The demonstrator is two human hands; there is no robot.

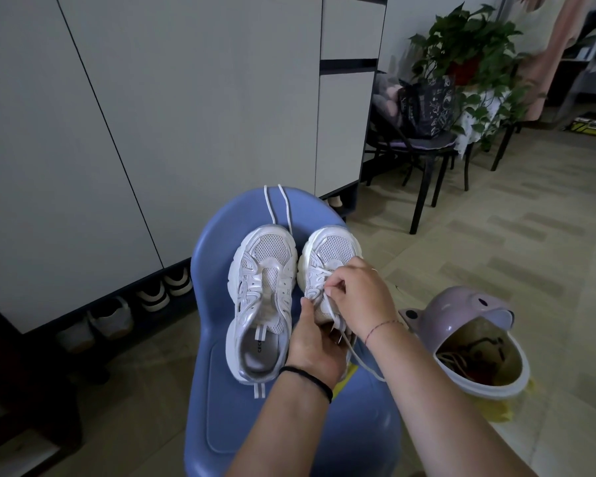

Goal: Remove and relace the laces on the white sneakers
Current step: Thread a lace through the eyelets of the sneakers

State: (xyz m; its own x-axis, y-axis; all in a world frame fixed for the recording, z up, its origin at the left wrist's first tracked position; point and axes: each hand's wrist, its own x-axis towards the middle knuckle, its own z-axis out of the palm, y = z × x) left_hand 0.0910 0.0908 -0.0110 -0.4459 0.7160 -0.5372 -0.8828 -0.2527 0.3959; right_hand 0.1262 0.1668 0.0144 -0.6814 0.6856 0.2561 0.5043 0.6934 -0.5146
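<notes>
Both white sneakers (262, 297) stand on the blue chair (221, 407). Left grip (312, 349) holds the right sneaker (331, 249) (collar end); right grip (358, 294) pinches its lace (362, 359).

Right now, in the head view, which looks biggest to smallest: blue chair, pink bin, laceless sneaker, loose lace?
1. blue chair
2. pink bin and laceless sneaker, too close to rank
3. loose lace

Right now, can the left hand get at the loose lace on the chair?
Probably, once freed: left hand grips the right sneaker; the lace lies uncovered beyond the unlaced sneaker.
</notes>
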